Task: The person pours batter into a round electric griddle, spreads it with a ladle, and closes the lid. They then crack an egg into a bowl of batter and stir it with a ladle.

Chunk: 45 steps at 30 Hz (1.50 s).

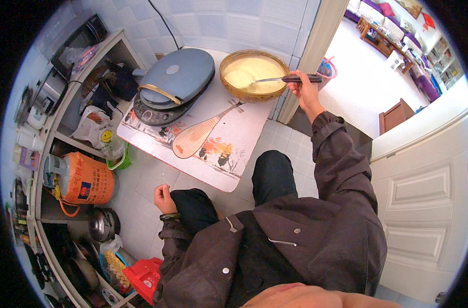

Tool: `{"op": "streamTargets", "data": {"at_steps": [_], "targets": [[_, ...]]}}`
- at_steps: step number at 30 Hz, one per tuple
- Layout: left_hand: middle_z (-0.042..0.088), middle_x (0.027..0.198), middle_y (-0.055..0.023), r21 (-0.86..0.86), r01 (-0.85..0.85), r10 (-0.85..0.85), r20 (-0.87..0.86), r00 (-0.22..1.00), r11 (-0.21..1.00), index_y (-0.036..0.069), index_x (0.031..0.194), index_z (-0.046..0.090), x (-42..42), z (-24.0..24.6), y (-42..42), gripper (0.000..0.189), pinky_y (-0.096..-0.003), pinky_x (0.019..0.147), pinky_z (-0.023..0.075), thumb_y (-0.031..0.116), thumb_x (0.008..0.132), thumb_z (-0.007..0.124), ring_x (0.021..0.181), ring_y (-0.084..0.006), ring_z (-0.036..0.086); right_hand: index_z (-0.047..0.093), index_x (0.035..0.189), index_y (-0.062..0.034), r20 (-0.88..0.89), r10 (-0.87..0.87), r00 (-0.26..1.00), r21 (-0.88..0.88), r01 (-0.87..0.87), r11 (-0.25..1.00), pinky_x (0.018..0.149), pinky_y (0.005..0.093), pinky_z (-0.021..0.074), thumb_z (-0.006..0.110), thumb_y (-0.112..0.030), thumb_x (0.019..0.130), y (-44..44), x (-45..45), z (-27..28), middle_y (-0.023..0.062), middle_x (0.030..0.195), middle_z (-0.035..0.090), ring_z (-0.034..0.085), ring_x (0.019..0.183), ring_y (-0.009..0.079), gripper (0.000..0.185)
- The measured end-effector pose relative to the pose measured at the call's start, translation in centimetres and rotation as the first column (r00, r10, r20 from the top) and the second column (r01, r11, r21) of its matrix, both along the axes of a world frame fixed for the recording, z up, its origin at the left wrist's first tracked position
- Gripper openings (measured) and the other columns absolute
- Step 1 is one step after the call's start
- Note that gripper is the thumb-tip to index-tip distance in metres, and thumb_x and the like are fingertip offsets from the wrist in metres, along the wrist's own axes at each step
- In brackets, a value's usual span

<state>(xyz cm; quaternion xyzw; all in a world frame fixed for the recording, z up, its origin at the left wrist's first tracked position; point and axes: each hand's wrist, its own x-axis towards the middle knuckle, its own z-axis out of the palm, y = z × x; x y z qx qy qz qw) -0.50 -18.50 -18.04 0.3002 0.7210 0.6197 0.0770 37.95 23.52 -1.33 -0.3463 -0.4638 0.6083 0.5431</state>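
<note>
My right hand (305,92) grips the dark handle of a metal ladle (270,80), whose head is sunk in pale yellow batter (253,69). That batter fills much of a brown patterned bowl (253,96) at the far right corner of a low table. My left hand (164,199) is by my left knee, fingers curled in, with nothing visible in it. Left of the bowl sits a round electric griddle (180,77), its blue-grey lid down and a gold-coloured handle (159,93) towards me.
The low table (253,127) has a printed lute on its top. Shelves on the left hold an orange-wrapped gas cylinder (89,179), plastic bags (99,127) and a lidded pot (103,224). A red bag (143,275) lies near my left elbow. A doorway and white door (418,192) are right.
</note>
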Motion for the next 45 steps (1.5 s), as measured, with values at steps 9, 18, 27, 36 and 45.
{"op": "streamTargets", "data": {"at_steps": [9, 18, 27, 36, 45], "targets": [[0.062, 0.082, -0.0031, 0.008, 0.000, -0.001, 0.049, 0.999, 1.000, 0.001, 0.086, 0.061, -0.3, -0.7, -0.1, 0.014, -0.0264, 0.073, 0.0456, 0.013, 0.092, 0.061, 0.077, -0.0119, 0.055, 0.065, 0.111, -0.0009, 0.056, -0.039, 0.998, 0.208, 0.027, 0.978, 0.059, 0.0227, 0.0507, 0.062, -0.023, 0.093, -0.3, -1.0, 2.9, 0.0064, 0.082, 0.067, 0.062, 0.066, 0.0098, 0.029], [0.061, 0.081, -0.0025, 0.015, 0.008, -0.008, 0.021, 1.000, 1.000, 0.001, 0.086, 0.061, 0.0, -0.3, -0.2, 0.013, -0.0256, 0.072, 0.0449, 0.012, 0.092, 0.060, 0.077, -0.0112, 0.054, 0.066, 0.112, -0.0027, 0.534, -0.290, 0.794, 0.680, -0.199, 0.706, 0.060, 0.0208, 0.0474, 0.062, -0.020, 0.093, -0.5, 1.5, 3.2, 0.0009, 0.081, 0.062, 0.057, 0.068, 0.0065, 0.026], [0.060, 0.080, -0.0002, 0.058, 0.015, -0.018, 0.056, 0.998, 0.998, 0.002, 0.084, 0.061, 0.1, -0.2, 0.1, 0.015, -0.0243, 0.069, 0.0429, 0.014, 0.093, 0.060, 0.074, -0.0090, 0.052, 0.069, 0.101, -0.0059, 0.320, 0.013, 0.947, 0.122, -0.055, 0.991, 0.048, 0.0202, 0.0444, 0.060, -0.029, 0.093, 0.1, 3.1, 2.3, 0.0036, 0.072, 0.065, 0.059, 0.057, 0.0062, 0.026], [0.061, 0.081, -0.0018, 0.025, 0.010, -0.011, 0.055, 0.998, 1.000, 0.001, 0.086, 0.061, 0.1, -0.1, 0.0, 0.014, -0.0255, 0.072, 0.0448, 0.013, 0.093, 0.061, 0.077, -0.0103, 0.054, 0.066, 0.104, -0.0015, 0.053, -0.011, 0.999, -0.021, 0.012, 1.000, 0.047, 0.0190, 0.0433, 0.058, -0.028, 0.093, -0.8, 1.2, 2.4, 0.0046, 0.074, 0.066, 0.059, 0.056, 0.0069, 0.030], [0.061, 0.081, -0.0017, -0.011, -0.008, 0.008, 0.002, 1.000, 1.000, 0.001, 0.086, 0.062, 0.1, -0.4, 0.0, 0.016, -0.0268, 0.070, 0.0450, 0.016, 0.093, 0.061, 0.076, -0.0111, 0.054, 0.066, 0.111, -0.0033, 0.252, -0.017, 0.967, 0.249, -0.048, 0.967, 0.062, 0.0226, 0.0501, 0.066, -0.023, 0.091, -0.5, -1.1, 3.7, 0.0051, 0.081, 0.068, 0.063, 0.068, 0.0094, 0.028]]}}
